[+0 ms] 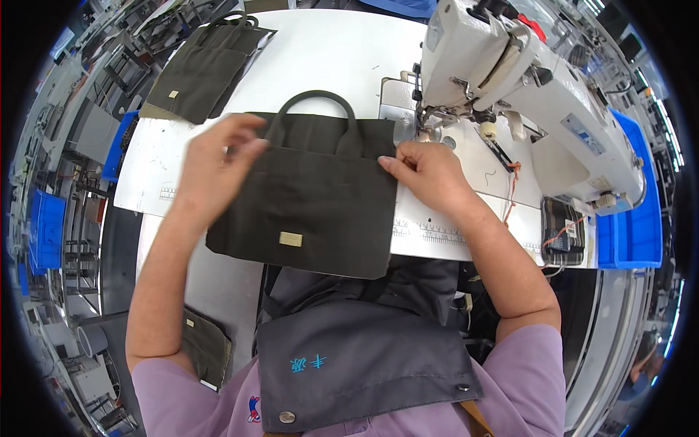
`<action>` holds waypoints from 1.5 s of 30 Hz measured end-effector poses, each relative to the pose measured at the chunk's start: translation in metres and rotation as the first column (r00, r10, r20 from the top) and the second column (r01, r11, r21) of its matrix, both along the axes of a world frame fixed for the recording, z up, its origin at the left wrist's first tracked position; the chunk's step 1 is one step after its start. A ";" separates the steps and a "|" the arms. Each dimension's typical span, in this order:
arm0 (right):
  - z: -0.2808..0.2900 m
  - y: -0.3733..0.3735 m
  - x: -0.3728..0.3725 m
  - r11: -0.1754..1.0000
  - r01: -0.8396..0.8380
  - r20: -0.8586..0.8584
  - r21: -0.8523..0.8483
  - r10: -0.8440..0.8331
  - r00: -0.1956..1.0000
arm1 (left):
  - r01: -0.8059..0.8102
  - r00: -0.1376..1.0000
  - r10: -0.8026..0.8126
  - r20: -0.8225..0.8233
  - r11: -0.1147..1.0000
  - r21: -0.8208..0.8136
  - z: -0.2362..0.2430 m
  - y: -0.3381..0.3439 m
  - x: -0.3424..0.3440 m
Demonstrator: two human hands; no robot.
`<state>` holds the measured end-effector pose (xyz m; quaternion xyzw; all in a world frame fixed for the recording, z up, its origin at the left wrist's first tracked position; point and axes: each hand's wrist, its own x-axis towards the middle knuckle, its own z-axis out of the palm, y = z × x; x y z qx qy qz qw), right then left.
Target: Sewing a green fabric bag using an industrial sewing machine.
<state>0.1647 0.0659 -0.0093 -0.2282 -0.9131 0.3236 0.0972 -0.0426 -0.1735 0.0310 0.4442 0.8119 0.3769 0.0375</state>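
A dark olive fabric bag panel [320,197] with a loop handle [318,95] and a small gold-coloured label [290,239] lies before me, its lower part reaching past the table's front edge. At its upper left is my left hand [215,164], slightly blurred, thumb and fingers apart beside the handle's base. My right hand [431,171] pinches the panel's right edge near the top corner, thumb over the fabric. Just beyond that hand stands the needle area of a white sewing machine [502,73].
More olive bag pieces [200,76] lie at the table's far left, and another [204,346] sits low beside my left arm. A blue bin [630,233] is right of the machine. Near it rests a dark striped pouch [562,237]. Orange thread [513,189] hangs by the machine.
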 end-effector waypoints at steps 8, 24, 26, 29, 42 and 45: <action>0.009 0.021 0.043 0.964 0.049 -0.035 0.262 -0.041 0.999 | 0.460 0.825 -0.462 -0.325 0.883 -0.089 -0.042 0.089 0.068; -0.024 0.109 0.101 0.672 0.274 -0.225 0.688 -0.161 0.961 | 0.302 0.929 -0.320 -0.185 0.946 -0.117 -0.060 0.133 0.075; -0.023 0.110 0.101 0.675 0.256 -0.236 0.692 -0.124 0.964 | 0.303 0.931 -0.321 -0.174 0.945 -0.120 -0.061 0.134 0.075; -0.023 0.107 0.099 0.791 0.250 -0.319 0.559 -0.073 0.945 | 0.309 0.933 -0.324 -0.154 0.944 -0.113 -0.061 0.134 0.074; -0.005 0.042 0.050 0.895 -0.117 -0.182 0.430 0.213 0.960 | 0.337 0.933 -0.345 -0.098 0.937 -0.089 -0.059 0.131 0.073; -0.016 0.041 0.046 0.894 -0.074 -0.225 0.441 0.190 0.956 | 0.338 0.933 -0.346 -0.097 0.937 -0.088 -0.058 0.131 0.074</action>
